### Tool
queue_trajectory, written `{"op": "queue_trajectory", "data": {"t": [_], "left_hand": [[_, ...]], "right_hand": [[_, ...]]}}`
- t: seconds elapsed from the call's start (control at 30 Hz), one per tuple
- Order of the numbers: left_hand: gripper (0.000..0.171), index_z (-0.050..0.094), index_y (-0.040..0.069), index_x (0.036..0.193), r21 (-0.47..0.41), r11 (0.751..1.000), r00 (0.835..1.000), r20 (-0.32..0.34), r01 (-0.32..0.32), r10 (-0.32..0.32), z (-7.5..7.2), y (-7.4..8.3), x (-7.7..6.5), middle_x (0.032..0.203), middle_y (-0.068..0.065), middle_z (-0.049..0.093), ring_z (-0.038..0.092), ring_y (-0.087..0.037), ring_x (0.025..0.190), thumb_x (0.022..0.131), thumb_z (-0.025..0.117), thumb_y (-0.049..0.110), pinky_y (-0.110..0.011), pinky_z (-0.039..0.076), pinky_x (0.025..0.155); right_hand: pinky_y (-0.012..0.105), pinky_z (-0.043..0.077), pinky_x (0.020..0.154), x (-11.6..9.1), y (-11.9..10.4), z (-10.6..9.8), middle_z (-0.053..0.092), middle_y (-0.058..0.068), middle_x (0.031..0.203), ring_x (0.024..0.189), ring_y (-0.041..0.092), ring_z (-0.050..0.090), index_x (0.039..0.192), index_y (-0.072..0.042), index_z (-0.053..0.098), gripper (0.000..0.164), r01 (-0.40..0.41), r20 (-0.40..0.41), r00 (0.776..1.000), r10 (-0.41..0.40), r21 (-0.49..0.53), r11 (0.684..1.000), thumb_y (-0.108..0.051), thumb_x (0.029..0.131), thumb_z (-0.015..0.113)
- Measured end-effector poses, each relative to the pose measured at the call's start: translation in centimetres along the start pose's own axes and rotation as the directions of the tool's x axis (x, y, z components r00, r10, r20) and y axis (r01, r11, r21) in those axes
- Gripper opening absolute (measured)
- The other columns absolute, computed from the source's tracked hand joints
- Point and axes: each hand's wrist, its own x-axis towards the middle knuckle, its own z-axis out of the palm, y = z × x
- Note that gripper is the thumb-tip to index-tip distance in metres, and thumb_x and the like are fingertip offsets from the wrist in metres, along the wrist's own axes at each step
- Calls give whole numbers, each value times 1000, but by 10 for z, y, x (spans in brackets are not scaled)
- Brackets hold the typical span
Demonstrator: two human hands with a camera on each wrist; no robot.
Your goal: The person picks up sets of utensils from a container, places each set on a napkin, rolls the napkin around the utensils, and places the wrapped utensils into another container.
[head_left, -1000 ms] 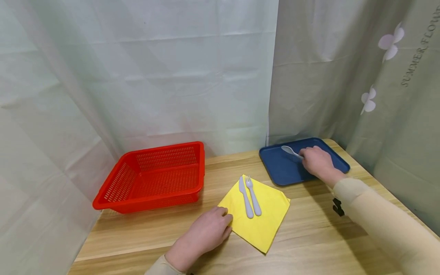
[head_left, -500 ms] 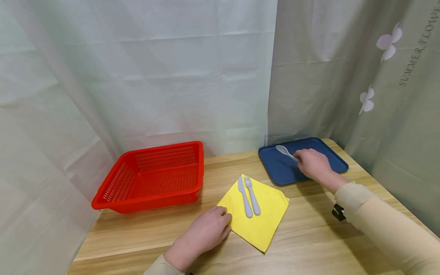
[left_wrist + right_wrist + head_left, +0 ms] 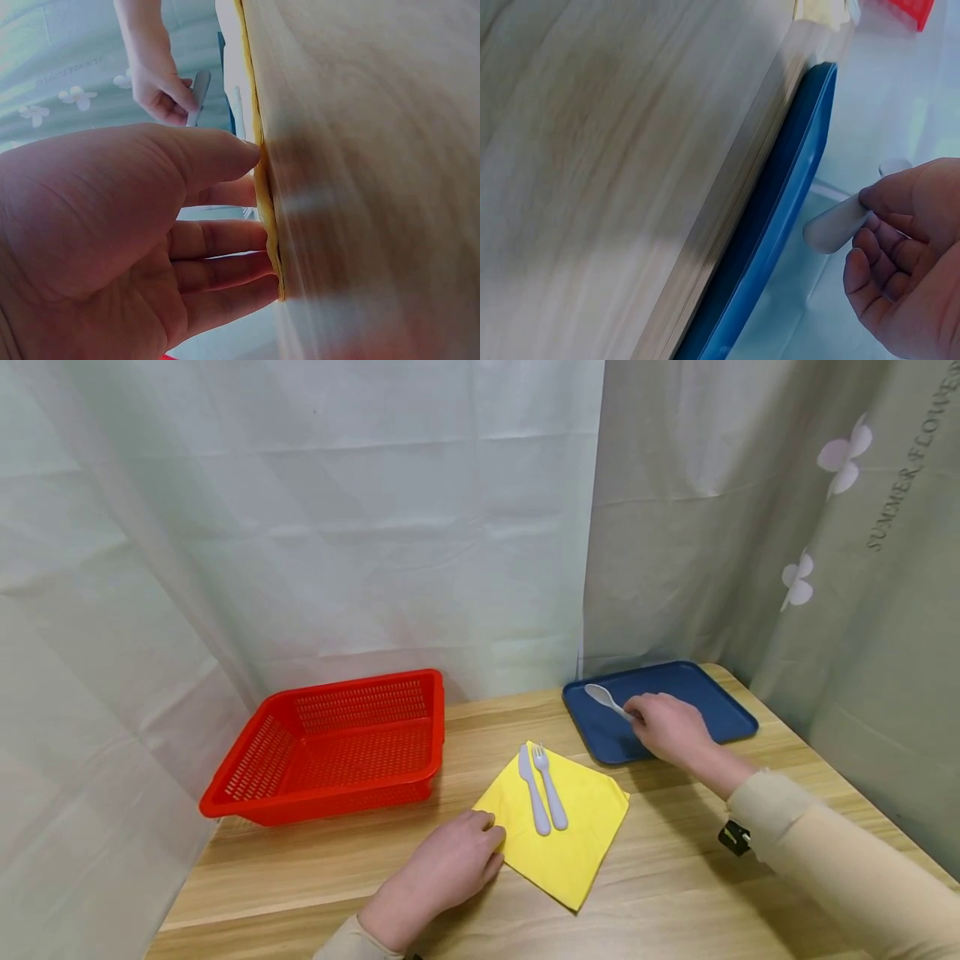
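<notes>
A pale grey spoon (image 3: 602, 697) is pinched by the handle in my right hand (image 3: 670, 727), above the blue tray (image 3: 693, 689). In the right wrist view the spoon's handle end (image 3: 835, 226) sticks out past the thumb, apart from the tray. My left hand (image 3: 453, 862) rests at the left edge of a folded yellow napkin (image 3: 558, 872); its fingertips touch that edge in the left wrist view, the fingers nearly straight. On the napkin a grey knife (image 3: 534, 793) and a grey fork (image 3: 551, 789) lie side by side, tines and blade pointing away.
A red plastic basket (image 3: 360, 752) with slotted walls stands at the left back of the wooden table (image 3: 660, 877). Pale curtains (image 3: 375, 527) hang close behind the table and along both sides.
My right hand has moved left over the tray with the spoon in it. The left hand, napkin, knife and fork have stayed in place.
</notes>
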Motion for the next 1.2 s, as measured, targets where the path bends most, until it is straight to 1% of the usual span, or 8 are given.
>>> {"op": "queue_trajectory", "data": {"t": [0.3, 0.5, 0.73, 0.97, 1.2], "left_hand": [[14, 75, 14, 98, 2, 1000, 1000, 4, 2, -2, 1, 0, 0, 105, -4, 70, 66, -21, 93, 96, 84, 24, -36, 60, 82], [14, 74, 15, 96, 6, 1000, 1000, -6, -3, 3, 2, 0, 0, 104, -4, 70, 65, -21, 92, 96, 85, 24, -36, 60, 81], [14, 74, 14, 96, 9, 1000, 1000, -19, -7, 7, 2, 0, 0, 104, -4, 70, 65, -21, 92, 96, 85, 23, -36, 60, 82], [14, 74, 14, 96, 15, 1000, 1000, -19, -10, 10, 2, 0, 0, 104, -4, 70, 65, -21, 92, 96, 85, 23, -36, 60, 82], [15, 74, 14, 96, 13, 1000, 1000, -22, -8, 8, 2, 0, 0, 104, -4, 71, 66, -21, 92, 96, 85, 23, -36, 60, 83]], "right_hand": [[48, 59, 71, -6, -14, 0, 76, 8, 98, 80, 24, 66, 118, -4, 80, 19, 41, -5, 999, -41, 20, 999, -6, 100, 78], [46, 59, 70, -11, -22, 1, 76, 6, 98, 79, 22, 66, 118, -5, 80, 20, 67, -22, 998, -66, 35, 997, -5, 98, 79], [44, 58, 69, -16, -31, 2, 75, 2, 96, 80, 20, 66, 118, -7, 80, 21, 100, -33, 995, -98, 56, 993, -5, 97, 79], [39, 56, 67, -21, -39, 3, 74, 0, 95, 75, 15, 61, 119, -8, 79, 20, 108, -16, 994, -107, 67, 992, -7, 99, 79], [34, 51, 62, -24, -46, 4, 73, -2, 93, 70, 12, 57, 119, -8, 77, 20, 118, 12, 993, -120, 101, 988, -9, 99, 79]]}}
